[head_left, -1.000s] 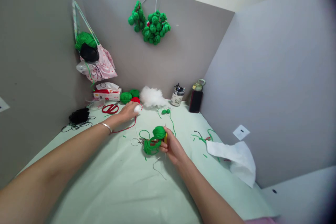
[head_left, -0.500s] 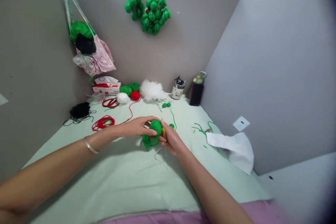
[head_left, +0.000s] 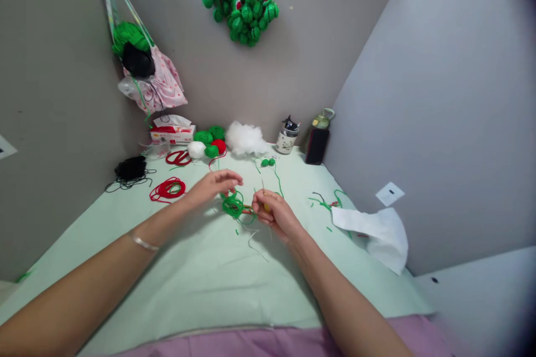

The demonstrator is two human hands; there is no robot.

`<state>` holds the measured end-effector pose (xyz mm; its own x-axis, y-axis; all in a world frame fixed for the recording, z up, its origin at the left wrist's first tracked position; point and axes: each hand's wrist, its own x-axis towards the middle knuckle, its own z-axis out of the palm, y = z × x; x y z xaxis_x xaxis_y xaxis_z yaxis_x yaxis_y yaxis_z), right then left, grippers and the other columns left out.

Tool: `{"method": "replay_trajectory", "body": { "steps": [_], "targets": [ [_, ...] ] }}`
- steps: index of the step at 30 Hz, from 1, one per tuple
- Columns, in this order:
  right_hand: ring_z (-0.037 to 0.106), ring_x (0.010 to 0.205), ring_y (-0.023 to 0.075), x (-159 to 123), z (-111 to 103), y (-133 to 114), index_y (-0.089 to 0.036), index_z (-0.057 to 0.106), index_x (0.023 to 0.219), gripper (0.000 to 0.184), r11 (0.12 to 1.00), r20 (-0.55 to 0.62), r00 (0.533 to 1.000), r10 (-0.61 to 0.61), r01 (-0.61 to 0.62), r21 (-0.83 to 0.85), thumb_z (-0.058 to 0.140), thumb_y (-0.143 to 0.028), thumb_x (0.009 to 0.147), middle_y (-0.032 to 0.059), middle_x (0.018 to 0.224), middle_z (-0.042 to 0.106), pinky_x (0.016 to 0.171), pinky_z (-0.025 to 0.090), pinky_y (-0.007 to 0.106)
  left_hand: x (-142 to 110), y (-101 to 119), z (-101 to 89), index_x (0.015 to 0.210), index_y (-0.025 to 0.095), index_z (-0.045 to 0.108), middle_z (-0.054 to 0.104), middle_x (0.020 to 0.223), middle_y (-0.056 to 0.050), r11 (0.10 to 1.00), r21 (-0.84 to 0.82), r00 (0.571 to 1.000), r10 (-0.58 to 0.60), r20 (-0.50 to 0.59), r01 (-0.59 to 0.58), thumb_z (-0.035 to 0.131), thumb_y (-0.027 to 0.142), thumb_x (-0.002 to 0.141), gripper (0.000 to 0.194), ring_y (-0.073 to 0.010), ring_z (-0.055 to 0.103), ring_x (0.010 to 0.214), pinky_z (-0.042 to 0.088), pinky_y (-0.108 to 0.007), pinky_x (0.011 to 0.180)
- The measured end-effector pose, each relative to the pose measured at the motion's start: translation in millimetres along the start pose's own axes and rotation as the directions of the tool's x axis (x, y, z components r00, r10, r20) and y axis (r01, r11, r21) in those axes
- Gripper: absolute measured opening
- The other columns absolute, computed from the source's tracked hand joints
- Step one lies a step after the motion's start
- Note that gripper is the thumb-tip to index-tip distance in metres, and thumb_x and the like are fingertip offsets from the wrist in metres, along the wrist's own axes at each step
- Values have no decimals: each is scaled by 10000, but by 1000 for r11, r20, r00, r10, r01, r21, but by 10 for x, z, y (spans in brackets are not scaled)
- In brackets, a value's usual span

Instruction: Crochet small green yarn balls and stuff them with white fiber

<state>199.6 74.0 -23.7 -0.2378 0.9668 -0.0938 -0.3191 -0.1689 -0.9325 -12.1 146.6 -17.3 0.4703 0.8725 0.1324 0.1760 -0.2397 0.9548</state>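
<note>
Bright green yarn (head_left: 233, 206) in loose, tangled loops on pale green cloth (head_left: 201, 279), between hands. Right hand (head_left: 276, 213) curled closed around slim yellow-handled tool (head_left: 267, 207), thin shaft upward. Left hand (head_left: 215, 185) half open, fingers loosely bent near loops; contact unclear.

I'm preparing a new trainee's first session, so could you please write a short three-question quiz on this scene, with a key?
1. True or false: the right grip holds a yellow-handled tool.

2. Which of these hangs against the back wall?
A. the bottle
B. the bunch of green balls
C. the scissors

3. Fill in the colour: just left of the green yarn ball in front of the red yarn ball lies a ____ ball.

Key: 1. True. 2. B. 3. White.
</note>
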Motion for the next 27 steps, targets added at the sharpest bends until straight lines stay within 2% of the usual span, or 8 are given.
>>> {"method": "replay_trajectory", "body": {
  "steps": [2, 4, 7, 12, 16, 19, 25, 27],
  "targets": [
    [214, 416, 20, -65, 52, -31, -168, 606, 740, 273, 999, 85, 996, 33, -32, -14, 755, -390, 798, -34, 609, 601, 419, 142, 198, -186, 71, 187, 1132, 208, 714, 772, 983, -60, 999, -49, 992, 0, 126, 6, 640, 459, 922, 336, -216, 703, 835, 553, -350, 766],
    [204, 411, 18, -122, 96, -57, -168, 606, 738, 266, 998, 138, 989, 53, -50, -31, 751, -380, 809, -40, 595, 587, 423, 141, 200, -305, 126, 303, 1035, 201, 734, 769, 907, -60, 995, -95, 973, 12, 231, 10, 606, 487, 944, 326, -220, 701, 837, 558, -351, 784],
    [227, 419, 19, -168, 134, -78, -166, 616, 763, 236, 998, 164, 985, 52, -44, -51, 739, -359, 820, -27, 630, 616, 432, 145, 206, -376, 150, 342, 927, 191, 709, 749, 857, -58, 988, -150, 965, 12, 262, 29, 576, 526, 956, 362, -194, 657, 739, 548, -336, 731],
    [240, 431, 22, -154, 129, -81, -167, 640, 860, 177, 998, 153, 987, 46, -39, -52, 731, -310, 805, -51, 636, 584, 447, 133, 211, -408, 91, 326, 974, 180, 692, 724, 870, -54, 976, -203, 982, -40, 185, 78, 595, 518, 948, 352, -184, 640, 756, 522, -322, 748],
    [194, 420, 23, -117, 82, -79, -178, 640, 966, 192, 999, 111, 993, 44, -41, -33, 691, -279, 811, -79, 603, 552, 445, 125, 219, -451, 56, 345, 948, 175, 697, 642, 772, -15, 976, -188, 994, -104, 42, 110, 599, 510, 944, 350, -153, 558, 661, 434, -276, 629],
    [176, 416, 30, -98, 69, -70, -183, 639, 1072, 272, 998, 101, 994, 52, -49, -33, 660, -245, 807, -87, 590, 548, 440, 118, 227, -495, 60, 365, 1003, 191, 706, 571, 717, 16, 979, -180, 992, -106, -62, 94, 574, 488, 956, 328, -148, 501, 649, 394, -270, 627],
    [190, 430, 45, -102, 133, -48, -191, 591, 1258, 461, 989, 150, 982, 117, -102, -105, 648, -239, 803, -84, 581, 557, 454, 118, 235, -585, 55, 454, 1033, 214, 734, 642, 951, -18, 986, -163, 991, -49, -122, 29, 691, 358, 870, 222, -158, 545, 751, 420, -289, 724],
    [197, 435, 50, -100, 152, -21, -195, 583, 1271, 475, 983, 164, 976, 143, -121, -135, 644, -251, 803, -85, 578, 549, 455, 123, 234, -598, 37, 468, 955, 220, 761, 624, 928, -12, 987, -160, 990, -29, -137, 7, 729, 302, 829, 154, -165, 543, 782, 410, -289, 755]
  ]
}}
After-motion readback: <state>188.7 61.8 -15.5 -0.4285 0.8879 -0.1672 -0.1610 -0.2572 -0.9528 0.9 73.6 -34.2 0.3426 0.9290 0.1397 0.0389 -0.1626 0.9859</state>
